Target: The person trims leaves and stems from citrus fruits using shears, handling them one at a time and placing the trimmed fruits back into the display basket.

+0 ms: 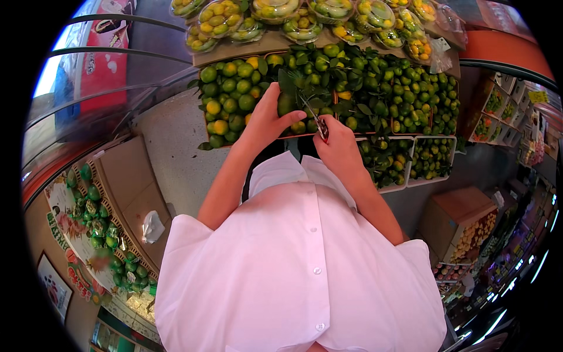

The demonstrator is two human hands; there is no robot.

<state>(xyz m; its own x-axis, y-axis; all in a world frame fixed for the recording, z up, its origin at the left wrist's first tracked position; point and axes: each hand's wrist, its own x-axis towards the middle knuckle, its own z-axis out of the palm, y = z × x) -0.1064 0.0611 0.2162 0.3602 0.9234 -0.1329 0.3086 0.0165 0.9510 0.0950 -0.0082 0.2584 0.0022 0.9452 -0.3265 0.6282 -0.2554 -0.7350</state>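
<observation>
My left hand (267, 119) is around a green citrus fruit (286, 104), its thumb stretched along the near side. The fruit looks slightly blurred, and dark green leaves (288, 81) stand up beside it. In my right hand (339, 143) is a pair of scissors (315, 113) with reddish handles. Their metal blades point up and left, toward the leaves by the fruit; whether they touch a stem I cannot tell. Both hands are over the near part of a bin of green and yellowish citrus (231, 94), where many fruits have leaves attached.
Clear plastic tubs of yellow-green fruit (220, 17) line the shelf behind. Smaller green citrus (409, 94) fill the right side, with white crates (410, 163) lower down. Left stand metal rails (118, 50) and a display of netted green fruit (99, 220). A cardboard box (462, 204) stands right.
</observation>
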